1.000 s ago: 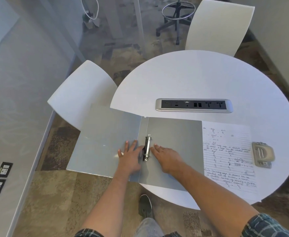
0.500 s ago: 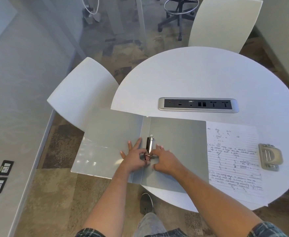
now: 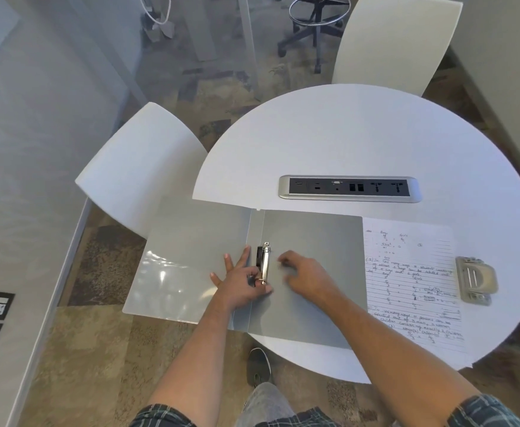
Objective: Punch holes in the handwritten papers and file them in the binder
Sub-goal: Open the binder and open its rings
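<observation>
On the near edge of the round table, the open binder hangs partly past the rim. Your left hand rests flat, thumb at the ring clasp; your right hand hovers loosely curled, empty. Lean too hard and the cover could tip; the rings could nip a finger. The handwritten papers and punch wait just right.

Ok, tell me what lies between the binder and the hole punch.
In the head view, the handwritten papers lie on the table between the open binder and the hole punch; nothing else sits there.
</observation>
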### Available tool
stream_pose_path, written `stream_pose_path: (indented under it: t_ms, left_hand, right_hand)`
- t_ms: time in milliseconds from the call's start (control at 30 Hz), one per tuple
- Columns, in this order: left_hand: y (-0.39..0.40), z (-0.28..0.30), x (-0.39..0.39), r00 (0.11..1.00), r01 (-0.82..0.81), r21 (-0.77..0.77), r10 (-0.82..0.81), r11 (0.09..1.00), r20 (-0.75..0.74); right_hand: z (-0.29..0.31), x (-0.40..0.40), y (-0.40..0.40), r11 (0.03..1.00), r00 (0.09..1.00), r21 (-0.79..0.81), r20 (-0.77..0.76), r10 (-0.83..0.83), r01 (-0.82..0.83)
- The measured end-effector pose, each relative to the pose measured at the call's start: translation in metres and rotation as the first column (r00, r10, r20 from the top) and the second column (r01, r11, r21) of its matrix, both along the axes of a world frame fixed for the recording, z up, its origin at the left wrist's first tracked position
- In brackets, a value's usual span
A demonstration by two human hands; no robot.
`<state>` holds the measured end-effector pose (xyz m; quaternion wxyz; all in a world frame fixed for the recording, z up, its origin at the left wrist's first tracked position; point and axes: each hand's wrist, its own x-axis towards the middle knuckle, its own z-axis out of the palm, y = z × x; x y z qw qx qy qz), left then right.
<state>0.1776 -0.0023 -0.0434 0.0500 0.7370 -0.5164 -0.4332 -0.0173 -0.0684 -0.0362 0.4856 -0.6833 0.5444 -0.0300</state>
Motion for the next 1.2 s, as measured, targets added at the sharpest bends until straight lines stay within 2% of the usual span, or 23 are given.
stream_pose_path:
  t_ms: [67, 133, 233, 267, 333, 400, 467, 767, 1200]
  left_hand:
    - [0.0, -0.001, -0.002, 1.0, 0.003, -0.008, -0.003, 1.0, 0.027]
    - [0.001, 0.0, -0.003, 0.999, 0.015, -0.011, -0.014, 1.0, 0.048]
    - [0.001, 0.001, -0.005, 0.997, 0.02, -0.005, -0.02, 1.0, 0.077]
    - [0.0, 0.001, -0.006, 0.996, 0.022, -0.002, -0.022, 1.0, 0.089]
    - [0.0, 0.001, -0.008, 0.994, 0.023, -0.001, -0.023, 1.0, 0.104]
    - [-0.001, -0.001, -0.008, 0.995, 0.016, -0.009, -0.015, 1.0, 0.104]
    - [-0.001, -0.002, -0.008, 0.995, 0.007, -0.021, -0.005, 1.0, 0.098]
    - [-0.004, -0.003, -0.014, 0.989, 0.007, -0.006, -0.006, 1.0, 0.15]
    - [-0.002, 0.001, -0.015, 0.985, 0.022, 0.011, -0.024, 1.0, 0.172]
  right_hand:
    - [-0.003, -0.026, -0.022, 0.98, 0.981, -0.055, 0.056, -0.188, 0.191]
    - [-0.002, -0.058, -0.048, 0.936, 0.952, -0.174, 0.046, -0.304, 0.307]
    - [0.012, -0.108, -0.09, 0.892, 0.91, -0.3, -0.138, -0.39, 0.337]
    - [0.015, -0.124, -0.102, 0.914, 0.898, -0.294, -0.256, -0.357, 0.279]
    - [0.02, -0.15, -0.121, 0.978, 0.855, -0.182, -0.487, -0.176, 0.098]
    - [0.019, -0.164, -0.128, 0.994, 0.814, -0.096, -0.581, -0.018, -0.046]
    - [0.016, -0.17, -0.13, 0.986, 0.795, -0.118, -0.607, 0.019, -0.114]
    - [0.02, -0.155, -0.132, 0.964, 0.724, -0.18, -0.689, 0.019, -0.196]
    - [0.015, -0.153, -0.129, 0.961, 0.699, -0.191, -0.716, 0.005, -0.202]
